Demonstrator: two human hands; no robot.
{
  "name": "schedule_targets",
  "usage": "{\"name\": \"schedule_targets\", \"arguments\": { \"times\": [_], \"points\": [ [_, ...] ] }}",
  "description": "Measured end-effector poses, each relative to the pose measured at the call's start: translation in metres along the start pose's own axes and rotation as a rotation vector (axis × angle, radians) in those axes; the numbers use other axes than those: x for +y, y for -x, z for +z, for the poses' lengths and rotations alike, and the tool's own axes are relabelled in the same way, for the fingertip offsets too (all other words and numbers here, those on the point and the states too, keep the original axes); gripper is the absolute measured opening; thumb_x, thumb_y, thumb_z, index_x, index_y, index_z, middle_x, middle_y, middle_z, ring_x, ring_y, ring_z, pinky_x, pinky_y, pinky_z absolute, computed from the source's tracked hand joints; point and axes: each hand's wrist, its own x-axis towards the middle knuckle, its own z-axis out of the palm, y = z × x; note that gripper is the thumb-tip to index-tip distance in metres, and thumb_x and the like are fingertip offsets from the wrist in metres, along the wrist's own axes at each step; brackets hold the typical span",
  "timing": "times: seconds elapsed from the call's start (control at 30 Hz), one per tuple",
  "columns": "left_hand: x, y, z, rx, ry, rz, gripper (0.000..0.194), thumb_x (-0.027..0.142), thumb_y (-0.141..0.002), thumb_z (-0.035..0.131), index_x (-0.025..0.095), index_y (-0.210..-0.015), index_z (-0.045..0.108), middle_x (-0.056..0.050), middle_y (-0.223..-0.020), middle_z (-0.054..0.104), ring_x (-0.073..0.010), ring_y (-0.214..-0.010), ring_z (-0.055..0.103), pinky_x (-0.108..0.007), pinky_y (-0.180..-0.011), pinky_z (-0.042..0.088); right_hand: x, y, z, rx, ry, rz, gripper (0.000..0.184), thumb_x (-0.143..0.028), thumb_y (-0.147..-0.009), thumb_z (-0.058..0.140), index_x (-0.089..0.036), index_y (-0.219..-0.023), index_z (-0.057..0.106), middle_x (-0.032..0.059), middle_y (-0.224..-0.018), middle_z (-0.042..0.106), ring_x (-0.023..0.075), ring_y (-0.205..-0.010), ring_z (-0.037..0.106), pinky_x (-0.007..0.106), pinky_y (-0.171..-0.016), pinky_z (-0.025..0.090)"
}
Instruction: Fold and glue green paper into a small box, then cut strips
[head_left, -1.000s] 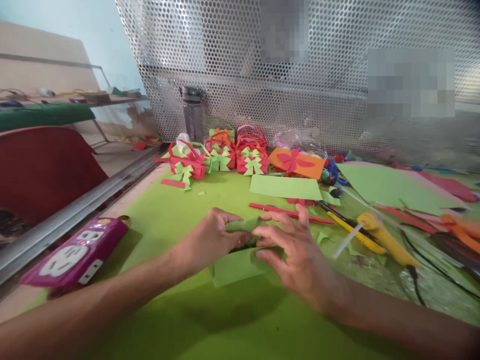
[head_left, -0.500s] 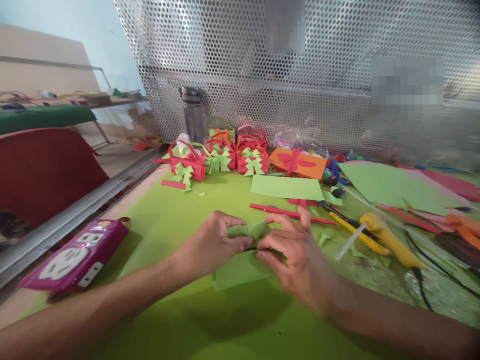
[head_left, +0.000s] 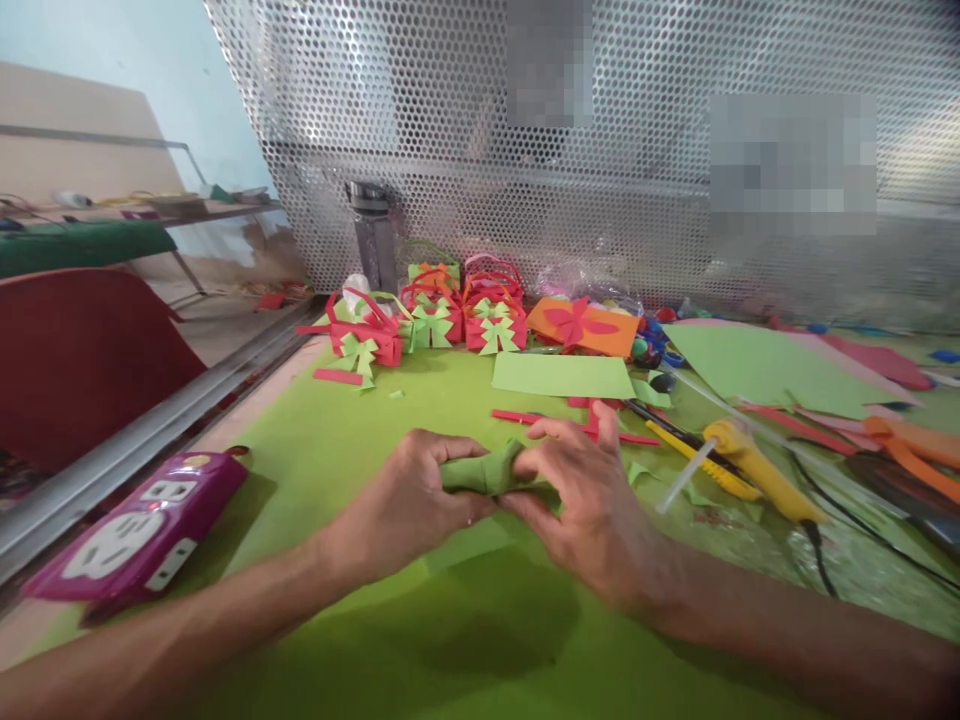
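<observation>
A folded green paper piece (head_left: 480,474) is held between my two hands above the middle of the table. My left hand (head_left: 420,485) pinches its left end between thumb and fingers. At the other end, the thumb and index finger of my right hand (head_left: 589,510) grip the paper, with the other fingers raised. Part of the paper is hidden behind my fingers. Beyond my hands lie a thin red strip (head_left: 517,415) and a flat light green paper rectangle (head_left: 562,375).
Small red paper baskets with green bows (head_left: 495,325) stand at the back near a grey bottle (head_left: 374,240). To the right lie a yellow glue gun (head_left: 761,475) with its cord and a yellow cutter (head_left: 705,462). A purple power strip (head_left: 142,525) sits at left.
The green paper has been turned and folded over in my hands, so its flat lower panel no longer faces up. The view has shifted slightly to the right.
</observation>
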Motion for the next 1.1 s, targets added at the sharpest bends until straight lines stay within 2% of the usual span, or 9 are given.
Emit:
{"name": "schedule_targets", "arguments": {
  "times": [0.1, 0.2, 0.27, 0.4, 0.67, 0.87, 0.97, 1.03, 1.1],
  "points": [
    [0.002, 0.001, -0.002, 0.077, -0.023, 0.05, 0.01, 0.024, -0.068, 0.061, 0.015, -0.071, 0.065, 0.004, -0.055, 0.052, -0.0077, -0.047, 0.04, -0.017, -0.041, 0.031, 0.003, -0.001, -0.002, 0.065, -0.071, 0.099, 0.044, -0.026, -0.072, 0.067, -0.02, -0.111, 0.048, 0.0085, -0.106, 0.062, 0.0256, -0.105, 0.054, 0.057, -0.102, 0.018],
    [0.006, 0.002, -0.007, 0.136, -0.015, 0.07, 0.013, 0.025, -0.067, 0.062, 0.015, -0.075, 0.067, 0.003, -0.059, 0.058, -0.0079, -0.047, 0.042, -0.017, -0.041, 0.034, 0.007, -0.004, -0.006, 0.007, -0.27, 0.268, 0.068, -0.031, -0.068, 0.07, -0.019, -0.127, 0.037, 0.0102, -0.115, 0.059, 0.0268, -0.109, 0.052, 0.05, -0.096, 0.034],
    [0.008, 0.002, -0.01, 0.166, -0.018, 0.068, 0.013, 0.025, -0.066, 0.064, 0.015, -0.074, 0.066, 0.003, -0.056, 0.057, -0.0069, -0.044, 0.039, -0.016, -0.039, 0.031, 0.01, -0.006, -0.008, -0.072, -0.466, 0.346, 0.063, -0.035, -0.067, 0.071, -0.02, -0.122, 0.045, 0.008, -0.109, 0.062, 0.0251, -0.102, 0.056, 0.043, -0.087, 0.043],
    [0.004, 0.001, -0.011, 0.174, -0.018, 0.032, 0.012, 0.024, -0.066, 0.064, 0.015, -0.074, 0.066, 0.004, -0.053, 0.056, -0.0068, -0.043, 0.039, -0.016, -0.038, 0.031, 0.009, -0.009, -0.009, -0.179, -0.754, 0.41, 0.026, -0.039, -0.071, 0.067, -0.018, -0.085, 0.062, 0.0011, -0.084, 0.066, 0.0186, -0.08, 0.061, 0.032, -0.073, 0.048],
    [0.004, 0.003, -0.007, 0.172, 0.006, 0.002, 0.016, 0.025, -0.068, 0.063, 0.015, -0.08, 0.066, 0.004, -0.056, 0.058, -0.0077, -0.046, 0.043, -0.016, -0.041, 0.034, 0.003, -0.008, -0.009, -0.11, -0.774, 0.53, 0.02, -0.038, -0.072, 0.065, -0.019, -0.069, 0.059, -0.001, -0.072, 0.062, 0.0168, -0.068, 0.056, 0.03, -0.065, 0.046],
    [0.0, 0.0, -0.006, 0.11, -0.09, 0.002, 0.016, 0.03, -0.07, 0.062, 0.014, -0.07, 0.067, 0.005, -0.05, 0.054, -0.0072, -0.042, 0.041, -0.017, -0.039, 0.03, 0.009, -0.006, -0.004, -0.042, -0.576, 0.43, 0.025, -0.04, -0.071, 0.064, -0.021, -0.059, 0.053, -0.0029, -0.064, 0.057, 0.0186, -0.067, 0.055, 0.04, -0.076, 0.044],
    [-0.007, -0.001, -0.006, 0.13, -0.185, 0.153, 0.02, 0.03, -0.076, 0.059, 0.015, -0.066, 0.066, 0.003, -0.05, 0.057, -0.0096, -0.043, 0.047, -0.019, -0.039, 0.034, 0.011, -0.005, -0.003, 0.053, -0.491, 0.241, 0.02, -0.033, -0.075, 0.063, -0.021, -0.062, 0.052, -0.0042, -0.065, 0.06, 0.0179, -0.069, 0.059, 0.05, -0.096, 0.03],
    [-0.009, -0.001, -0.008, 0.195, -0.247, 0.426, 0.015, 0.023, -0.078, 0.057, 0.016, -0.072, 0.068, 0.0, -0.06, 0.066, -0.0129, -0.053, 0.058, -0.022, -0.051, 0.044, 0.011, -0.005, -0.005, 0.1, -0.464, 0.115, 0.014, -0.027, -0.076, 0.062, -0.022, -0.066, 0.054, -0.0043, -0.069, 0.063, 0.017, -0.071, 0.06, 0.05, -0.101, 0.022],
    [-0.011, -0.001, -0.013, 0.265, -0.303, 0.757, 0.014, 0.016, -0.079, 0.055, 0.018, -0.081, 0.068, -0.003, -0.078, 0.072, -0.0166, -0.072, 0.065, -0.031, -0.076, 0.048, 0.012, -0.006, -0.008, 0.147, -0.428, 0.018, 0.008, -0.026, -0.075, 0.064, -0.023, -0.075, 0.057, -0.0017, -0.078, 0.066, 0.0185, -0.082, 0.061, 0.047, -0.101, 0.023]
  ]
}}
